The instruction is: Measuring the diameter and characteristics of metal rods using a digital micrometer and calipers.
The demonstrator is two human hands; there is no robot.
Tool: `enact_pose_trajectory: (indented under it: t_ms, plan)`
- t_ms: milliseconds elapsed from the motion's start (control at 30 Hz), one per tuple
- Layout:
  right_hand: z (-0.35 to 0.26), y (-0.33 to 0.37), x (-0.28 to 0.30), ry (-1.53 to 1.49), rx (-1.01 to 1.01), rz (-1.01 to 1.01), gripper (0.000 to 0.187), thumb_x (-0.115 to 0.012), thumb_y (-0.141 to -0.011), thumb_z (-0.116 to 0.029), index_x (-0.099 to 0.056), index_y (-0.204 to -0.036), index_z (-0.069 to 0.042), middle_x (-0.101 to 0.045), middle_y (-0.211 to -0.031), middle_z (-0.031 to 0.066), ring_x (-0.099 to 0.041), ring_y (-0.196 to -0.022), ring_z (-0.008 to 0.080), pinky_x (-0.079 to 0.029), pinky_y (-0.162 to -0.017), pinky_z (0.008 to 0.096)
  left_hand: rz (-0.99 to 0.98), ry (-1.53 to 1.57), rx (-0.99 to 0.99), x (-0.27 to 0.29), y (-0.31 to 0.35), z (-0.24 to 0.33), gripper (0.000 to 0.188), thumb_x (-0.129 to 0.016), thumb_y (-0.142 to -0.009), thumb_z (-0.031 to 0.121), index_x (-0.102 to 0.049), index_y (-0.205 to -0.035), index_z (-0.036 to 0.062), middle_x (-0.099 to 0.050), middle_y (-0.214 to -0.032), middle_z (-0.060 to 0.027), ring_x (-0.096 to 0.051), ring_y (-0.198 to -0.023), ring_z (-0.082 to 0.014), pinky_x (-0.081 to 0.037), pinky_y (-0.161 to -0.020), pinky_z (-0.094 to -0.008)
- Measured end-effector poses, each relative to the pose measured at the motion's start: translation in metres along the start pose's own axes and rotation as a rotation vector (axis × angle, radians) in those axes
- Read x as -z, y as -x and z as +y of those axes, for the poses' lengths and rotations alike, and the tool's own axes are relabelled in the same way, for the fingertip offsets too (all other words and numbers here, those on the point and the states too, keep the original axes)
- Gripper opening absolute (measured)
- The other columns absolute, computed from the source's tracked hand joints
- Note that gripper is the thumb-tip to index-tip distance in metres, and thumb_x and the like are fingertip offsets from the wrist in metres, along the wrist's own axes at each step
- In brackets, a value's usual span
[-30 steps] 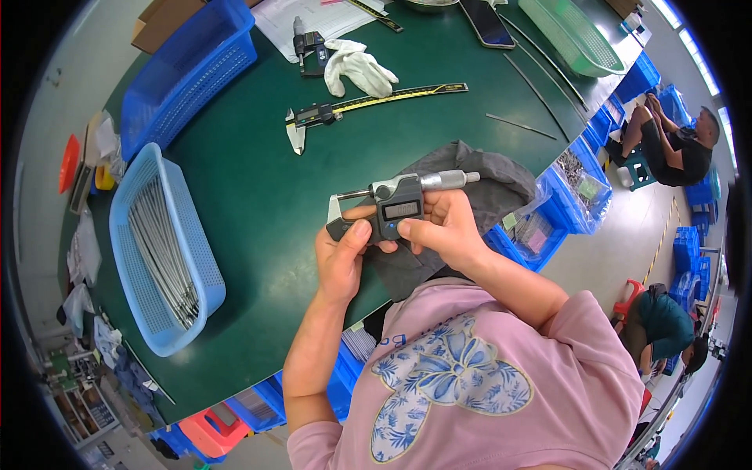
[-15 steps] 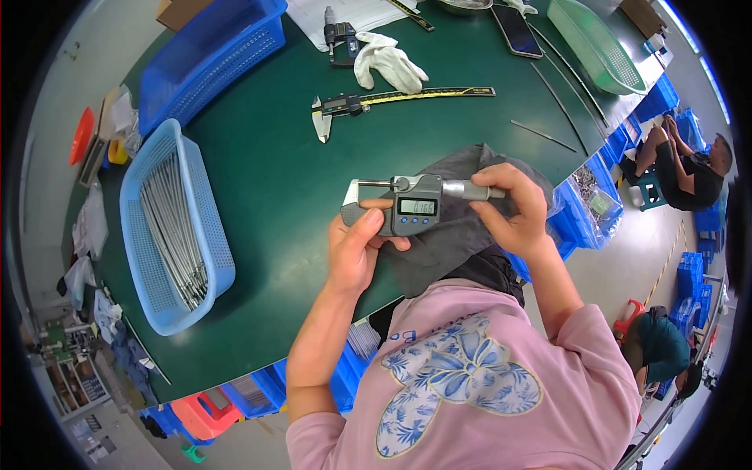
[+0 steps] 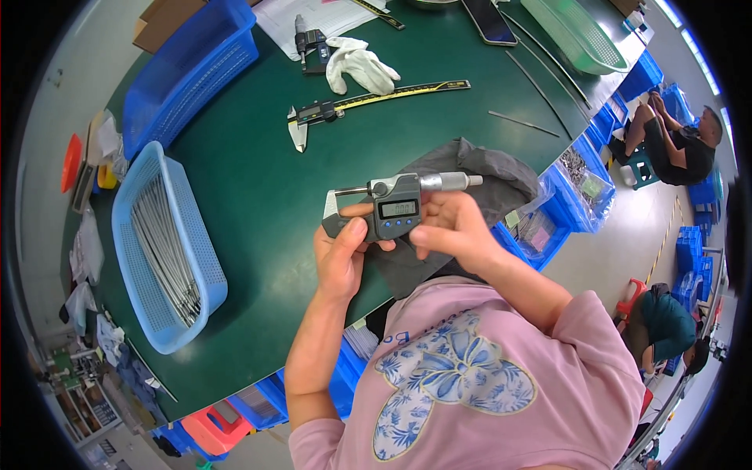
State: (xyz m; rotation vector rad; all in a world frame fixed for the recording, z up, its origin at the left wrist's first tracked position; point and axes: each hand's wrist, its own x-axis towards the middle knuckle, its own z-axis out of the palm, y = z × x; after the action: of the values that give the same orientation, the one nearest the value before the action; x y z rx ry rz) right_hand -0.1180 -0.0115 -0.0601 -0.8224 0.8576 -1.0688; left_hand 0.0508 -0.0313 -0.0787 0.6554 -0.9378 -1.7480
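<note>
A digital micrometer (image 3: 399, 205) with a grey body, small screen and silver thimble is held up over the table. My left hand (image 3: 342, 251) is closed on its frame, thumb in front and fingers behind. My right hand (image 3: 454, 231) is curled against the body's right edge, below the thimble, with the thumb by the lower corner near the buttons. Some right fingertips are hidden behind the body. Whether the measuring faces touch is too small to tell. A dark grey cloth (image 3: 501, 176) lies on the table behind and under my hands.
A digital caliper (image 3: 376, 102), white glove (image 3: 360, 66) and second micrometer (image 3: 311, 47) lie farther off. On the left, a light blue basket (image 3: 215, 270) holds several thin metal rods. A phone (image 3: 489, 19) and loose rods lie at the far right. Blue bins (image 3: 548, 235) stand beyond the right edge.
My right hand has let go of the thimble and moved down and left to the body. The micrometer has shifted left in view, and its screen reading has changed.
</note>
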Motion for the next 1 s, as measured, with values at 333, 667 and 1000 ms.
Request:
enact_pose_trajectory:
  t_ms: [333, 667, 1000]
  plan:
    - [-0.01, -0.008, -0.017, 0.002, 0.011, 0.081, 0.038, -0.058, -0.07, -0.004, -0.045, -0.103, 0.007, -0.055, -0.088, 0.0099, -0.052, -0.065, 0.0096, -0.041, -0.046, 0.02, 0.023, -0.067, -0.004, -0.002, 0.0, 0.0, 0.032, -0.05, -0.082, 0.021, -0.052, -0.099, -0.0056, -0.06, -0.082, -0.0132, -0.057, -0.065, -0.0149, -0.047, -0.061, -0.0258]
    - [-0.004, -0.001, 0.012, -0.25, 0.04, 0.253, 0.023, -0.058, -0.076, -0.013, -0.051, -0.093, 0.002, -0.053, -0.066, 0.0028, -0.05, -0.054, 0.008, -0.041, -0.047, 0.019, 0.033, -0.045, -0.016, -0.001, 0.0, 0.001, 0.031, -0.049, -0.082, 0.021, -0.052, -0.099, -0.0056, -0.06, -0.082, -0.0141, -0.058, -0.064, -0.0167, -0.047, -0.061, -0.0268]
    - [-0.024, -0.002, 0.045, 0.957, 0.897, 0.119, 0.025, -0.061, -0.065, 0.004, -0.055, -0.088, 0.0, -0.055, -0.081, 0.0073, -0.054, -0.073, 0.0133, -0.044, -0.061, 0.024, -0.007, 0.009, 0.017, 0.002, -0.001, 0.001, 0.032, -0.048, -0.082, 0.021, -0.052, -0.096, -0.007, -0.06, -0.083, -0.0154, -0.058, -0.063, -0.018, -0.047, -0.058, -0.027]
